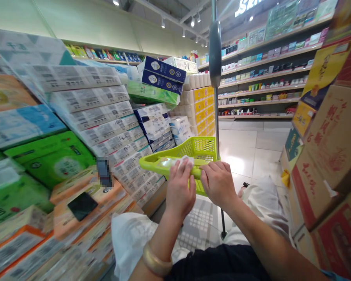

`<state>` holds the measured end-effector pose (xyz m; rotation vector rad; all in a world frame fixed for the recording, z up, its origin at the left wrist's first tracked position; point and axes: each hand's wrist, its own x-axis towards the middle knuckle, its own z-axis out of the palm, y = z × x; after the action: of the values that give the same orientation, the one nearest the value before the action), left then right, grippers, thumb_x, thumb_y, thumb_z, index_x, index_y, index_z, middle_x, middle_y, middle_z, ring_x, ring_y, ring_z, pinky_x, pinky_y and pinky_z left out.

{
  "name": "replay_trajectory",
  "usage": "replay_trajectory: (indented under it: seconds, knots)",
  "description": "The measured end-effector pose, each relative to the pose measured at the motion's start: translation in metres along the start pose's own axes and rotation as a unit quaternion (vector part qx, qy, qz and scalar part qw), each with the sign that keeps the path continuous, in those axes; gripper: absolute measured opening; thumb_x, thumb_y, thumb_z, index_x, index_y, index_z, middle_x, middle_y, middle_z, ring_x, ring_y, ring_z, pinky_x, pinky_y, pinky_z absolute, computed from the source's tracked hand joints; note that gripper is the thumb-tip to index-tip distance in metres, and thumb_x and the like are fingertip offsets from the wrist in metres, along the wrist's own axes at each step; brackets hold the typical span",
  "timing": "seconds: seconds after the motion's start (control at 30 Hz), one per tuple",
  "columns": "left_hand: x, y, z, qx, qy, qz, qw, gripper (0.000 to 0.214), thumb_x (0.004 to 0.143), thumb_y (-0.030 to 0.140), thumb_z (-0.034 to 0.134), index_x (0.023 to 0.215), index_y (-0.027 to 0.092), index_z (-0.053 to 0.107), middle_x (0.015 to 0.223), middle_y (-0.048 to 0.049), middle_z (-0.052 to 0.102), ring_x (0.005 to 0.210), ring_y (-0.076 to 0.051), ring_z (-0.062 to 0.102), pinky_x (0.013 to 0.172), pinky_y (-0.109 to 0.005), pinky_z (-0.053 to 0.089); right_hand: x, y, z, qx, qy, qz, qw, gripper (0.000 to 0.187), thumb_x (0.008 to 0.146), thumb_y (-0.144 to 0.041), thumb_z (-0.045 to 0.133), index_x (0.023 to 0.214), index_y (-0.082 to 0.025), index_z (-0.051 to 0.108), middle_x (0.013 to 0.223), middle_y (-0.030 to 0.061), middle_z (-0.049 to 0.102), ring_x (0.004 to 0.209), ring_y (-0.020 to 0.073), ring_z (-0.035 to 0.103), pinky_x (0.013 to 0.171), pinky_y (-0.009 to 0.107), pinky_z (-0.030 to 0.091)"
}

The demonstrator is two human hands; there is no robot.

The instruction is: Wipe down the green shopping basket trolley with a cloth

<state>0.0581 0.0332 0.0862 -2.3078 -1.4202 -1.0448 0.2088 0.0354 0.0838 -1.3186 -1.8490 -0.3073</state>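
A lime-green plastic shopping basket [200, 150] sits in front of me with its near rim at hand height. My left hand [179, 187], a gold bangle on its wrist, presses a white cloth or wipe [183, 160] against that rim, fingers closed on it. My right hand [218, 183] grips the same rim just to the right, fingers curled over the edge. A grey metal pole [215, 58] rises behind the basket. My knees in white fabric show below both hands.
Stacked tissue packs [105, 117] fill the left side, with a dark phone [82, 205] lying on an orange pack. Brown and red cartons [330, 148] are piled on the right. A tiled aisle [251, 148] leads to stocked shelves [260, 82] behind.
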Motion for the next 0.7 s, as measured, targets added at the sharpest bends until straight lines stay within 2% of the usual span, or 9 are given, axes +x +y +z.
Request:
replay_trajectory:
  seconds: [0.07,0.13,0.27,0.33,0.4,0.57,0.63,0.7]
  knots:
    - [-0.004,0.010,0.000,-0.013,-0.018,0.031,0.999,0.044,0.092,0.023,0.040,0.135,0.017,0.048,0.143,-0.0094,0.049,0.138,-0.024,0.036,0.115,-0.049,0.030,-0.001,-0.001,-0.001,0.008,-0.003,-0.005,1.000,0.025,0.092,-0.023,0.042,0.088,-0.019,0.066,0.081,0.0051,0.064,0.085,0.0205,0.052,0.087,0.035,0.030]
    - [-0.003,0.005,-0.003,-0.020,-0.022,0.032,0.999,0.042,0.094,0.022,0.037,0.133,0.019,0.050,0.141,-0.0083,0.051,0.136,-0.023,0.039,0.114,-0.048,0.030,-0.003,0.000,-0.002,0.023,0.000,-0.012,1.000,0.025,0.092,-0.022,0.041,0.090,-0.019,0.066,0.083,0.0049,0.065,0.085,0.0200,0.053,0.087,0.034,0.030]
    - [0.007,-0.036,-0.009,0.001,0.018,-0.048,0.999,0.042,0.096,0.026,0.031,0.131,0.016,0.052,0.139,-0.0116,0.053,0.133,-0.025,0.043,0.113,-0.053,0.031,-0.004,0.000,-0.002,0.044,0.010,-0.017,0.999,0.024,0.092,-0.023,0.043,0.092,-0.019,0.067,0.085,0.0046,0.067,0.086,0.0196,0.055,0.087,0.034,0.032]
    - [0.010,-0.048,-0.009,0.012,0.035,-0.074,0.997,0.043,0.096,0.026,0.030,0.130,0.013,0.052,0.140,-0.0139,0.052,0.133,-0.027,0.043,0.112,-0.054,0.031,-0.004,-0.002,-0.002,0.045,0.013,-0.014,0.999,0.024,0.092,-0.023,0.043,0.092,-0.019,0.067,0.085,0.0049,0.067,0.087,0.0198,0.055,0.087,0.034,0.032]
    - [0.008,-0.045,-0.007,0.017,0.040,-0.069,0.997,0.043,0.095,0.027,0.033,0.132,0.014,0.051,0.142,-0.0135,0.049,0.134,-0.028,0.040,0.113,-0.055,0.030,-0.004,-0.003,-0.001,0.043,0.016,-0.011,0.999,0.024,0.091,-0.023,0.044,0.092,-0.019,0.067,0.084,0.0050,0.067,0.087,0.0201,0.056,0.087,0.034,0.032]
    - [-0.004,-0.007,-0.003,-0.020,0.012,0.027,0.999,0.040,0.094,0.025,0.039,0.132,0.022,0.051,0.141,-0.0073,0.051,0.136,-0.024,0.038,0.114,-0.050,0.030,-0.006,0.000,-0.002,0.037,0.022,-0.012,0.999,0.023,0.090,-0.023,0.045,0.090,-0.019,0.067,0.082,0.0049,0.067,0.085,0.0198,0.056,0.086,0.035,0.032]
    - [-0.003,-0.008,-0.005,-0.033,0.004,0.047,0.998,0.040,0.094,0.024,0.038,0.131,0.023,0.052,0.140,-0.0069,0.053,0.135,-0.022,0.040,0.113,-0.048,0.032,-0.007,0.002,-0.002,0.039,0.024,-0.014,0.999,0.023,0.090,-0.023,0.045,0.090,-0.020,0.067,0.083,0.0048,0.067,0.085,0.0195,0.055,0.086,0.034,0.032]
    - [0.001,-0.023,-0.007,-0.035,0.012,0.040,0.998,0.040,0.095,0.024,0.035,0.130,0.021,0.053,0.137,-0.0074,0.055,0.132,-0.021,0.044,0.113,-0.047,0.032,-0.007,0.002,-0.003,0.041,0.023,-0.015,0.999,0.023,0.091,-0.023,0.044,0.090,-0.020,0.067,0.084,0.0047,0.067,0.086,0.0196,0.055,0.086,0.034,0.032]
